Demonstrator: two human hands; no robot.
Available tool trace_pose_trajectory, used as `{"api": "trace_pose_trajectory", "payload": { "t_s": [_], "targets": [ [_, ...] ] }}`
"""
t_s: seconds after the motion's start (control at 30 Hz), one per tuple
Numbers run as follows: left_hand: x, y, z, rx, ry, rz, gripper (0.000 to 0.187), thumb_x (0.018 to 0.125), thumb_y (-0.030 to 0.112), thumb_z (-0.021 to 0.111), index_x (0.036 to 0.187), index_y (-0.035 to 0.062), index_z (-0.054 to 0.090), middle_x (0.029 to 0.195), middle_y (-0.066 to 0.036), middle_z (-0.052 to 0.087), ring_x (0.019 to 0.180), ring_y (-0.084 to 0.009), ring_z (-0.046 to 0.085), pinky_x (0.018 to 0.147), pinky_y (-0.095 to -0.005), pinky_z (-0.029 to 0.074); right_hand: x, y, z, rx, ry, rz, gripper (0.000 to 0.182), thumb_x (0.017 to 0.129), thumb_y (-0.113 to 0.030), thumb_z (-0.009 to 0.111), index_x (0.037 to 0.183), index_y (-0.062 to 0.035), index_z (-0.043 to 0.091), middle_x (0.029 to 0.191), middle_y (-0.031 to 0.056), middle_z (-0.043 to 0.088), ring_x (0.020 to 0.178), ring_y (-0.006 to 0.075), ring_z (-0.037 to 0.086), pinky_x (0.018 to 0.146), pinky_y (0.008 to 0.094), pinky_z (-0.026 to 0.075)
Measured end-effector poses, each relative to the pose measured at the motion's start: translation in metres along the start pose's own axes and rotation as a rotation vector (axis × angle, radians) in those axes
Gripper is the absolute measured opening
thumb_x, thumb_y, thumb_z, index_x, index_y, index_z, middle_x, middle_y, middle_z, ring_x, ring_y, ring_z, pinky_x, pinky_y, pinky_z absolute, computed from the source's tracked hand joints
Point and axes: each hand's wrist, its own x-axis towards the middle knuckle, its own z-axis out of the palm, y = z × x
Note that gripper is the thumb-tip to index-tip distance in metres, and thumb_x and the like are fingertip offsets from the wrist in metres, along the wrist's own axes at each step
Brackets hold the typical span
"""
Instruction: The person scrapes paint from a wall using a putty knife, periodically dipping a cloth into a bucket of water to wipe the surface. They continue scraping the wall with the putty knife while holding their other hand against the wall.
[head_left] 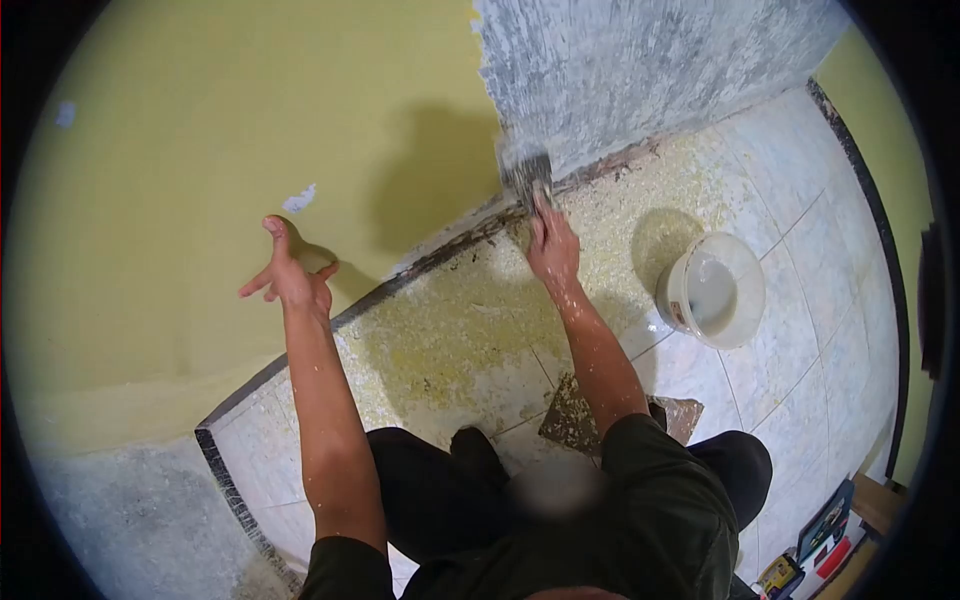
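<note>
My right hand (553,240) is wrapped around a scraper (527,178), its broad grey blade blurred by motion. The blade is at the bottom of the wall, where the yellow paint (420,110) borders a bare, streaky grey patch (650,70). White flecks dot my right forearm. My left hand (290,272) is up at the yellow wall with its fingers spread and holds nothing. Just above it, a small white chip (299,198) shows in the paint.
Yellow and white paint flakes (440,365) cover the tiled floor along the wall. A white bucket (748,262) with cloudy liquid stands to the right. A flake-covered brown piece (570,415) lies by my feet. Boxes and tools (825,545) sit at the lower right.
</note>
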Motion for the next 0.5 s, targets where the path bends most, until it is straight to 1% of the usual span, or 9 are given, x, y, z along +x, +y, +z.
{"api": "trace_pose_trajectory", "payload": {
  "t_s": [0.03,0.1,0.13,0.2,0.23,0.3,0.33,0.4,0.5],
  "targets": [
    [0.008,-0.007,0.0,0.002,0.092,-0.016,0.107,0.087,0.081,0.048,0.161,0.0153,0.008,0.166,-0.018,0.004,0.149,-0.0456,0.019,0.109,-0.0766,0.025,-0.005,0.005,0.001,0.006,0.009,-0.015,0.047,0.097,-0.012,0.057,0.143,-0.0137,0.053,0.094,0.0196,0.064,0.079,0.0398,0.063,0.063,0.0469,0.052],
    [0.015,-0.005,-0.002,0.001,0.201,-0.034,0.107,0.087,0.081,0.048,0.161,0.0156,0.008,0.166,-0.018,0.004,0.149,-0.0456,0.019,0.109,-0.0768,0.024,-0.014,0.01,0.006,-0.041,-0.099,0.073,0.046,0.098,-0.015,0.056,0.144,-0.0139,0.054,0.095,0.0199,0.065,0.079,0.039,0.064,0.063,0.0464,0.053],
    [0.011,-0.002,-0.004,-0.008,0.116,-0.017,0.106,0.088,0.08,0.048,0.161,0.0161,0.008,0.166,-0.018,0.003,0.149,-0.0455,0.018,0.109,-0.0766,0.023,-0.005,0.002,0.006,-0.04,-0.122,0.082,0.046,0.098,-0.015,0.056,0.144,-0.0139,0.054,0.095,0.0199,0.065,0.079,0.039,0.064,0.063,0.0464,0.053],
    [0.003,-0.009,-0.006,0.017,0.009,-0.021,0.104,0.088,0.08,0.047,0.161,0.0167,0.009,0.166,-0.018,0.003,0.15,-0.0454,0.018,0.11,-0.0764,0.022,0.027,-0.025,-0.005,-0.018,-0.003,0.0,0.043,0.099,-0.013,0.056,0.142,-0.0105,0.056,0.097,0.0225,0.066,0.083,0.0409,0.065,0.071,0.0438,0.055],
    [0.007,-0.011,-0.005,-0.01,0.075,-0.029,0.103,0.089,0.08,0.046,0.162,0.0168,0.009,0.166,-0.018,0.003,0.15,-0.0457,0.017,0.109,-0.077,0.021,0.016,-0.018,-0.005,-0.021,0.011,0.001,0.043,0.099,-0.013,0.056,0.142,-0.0105,0.056,0.097,0.0225,0.066,0.083,0.0409,0.065,0.071,0.0438,0.055],
    [0.015,-0.007,-0.001,-0.065,0.135,-0.019,0.103,0.089,0.08,0.045,0.162,0.017,0.008,0.166,-0.018,0.002,0.15,-0.0461,0.016,0.109,-0.0776,0.02,-0.008,0.009,0.002,-0.094,-0.102,0.087,0.045,0.097,-0.009,0.059,0.142,-0.0107,0.055,0.093,0.022,0.064,0.081,0.0409,0.064,0.068,0.0452,0.053],
    [0.015,-0.007,-0.002,-0.029,0.081,0.003,0.102,0.089,0.08,0.044,0.162,0.0172,0.008,0.167,-0.017,0.004,0.15,-0.0456,0.015,0.108,-0.0784,0.02,0.005,0.006,0.005,-0.092,-0.093,0.069,0.045,0.097,-0.009,0.059,0.142,-0.0107,0.055,0.093,0.022,0.064,0.081,0.0409,0.064,0.068,0.0452,0.053],
    [0.008,-0.01,-0.003,0.013,0.053,0.003,0.102,0.089,0.081,0.043,0.162,0.0175,0.008,0.167,-0.016,0.005,0.151,-0.0452,0.014,0.108,-0.0792,0.02,0.015,-0.012,0.002,0.014,0.046,-0.03,0.047,0.095,-0.01,0.061,0.141,-0.0143,0.055,0.09,0.018,0.064,0.076,0.0385,0.064,0.059,0.0472,0.051],
    [-0.004,-0.001,-0.001,-0.011,0.038,-0.021,0.101,0.09,0.081,0.041,0.162,0.018,0.008,0.167,-0.015,0.007,0.151,-0.045,0.014,0.106,-0.08,0.021,0.061,-0.059,-0.019,0.037,0.053,-0.036,0.048,0.096,-0.011,0.06,0.143,-0.0147,0.054,0.094,0.0186,0.066,0.078,0.0383,0.065,0.059,0.0466,0.052]
  ]
}}
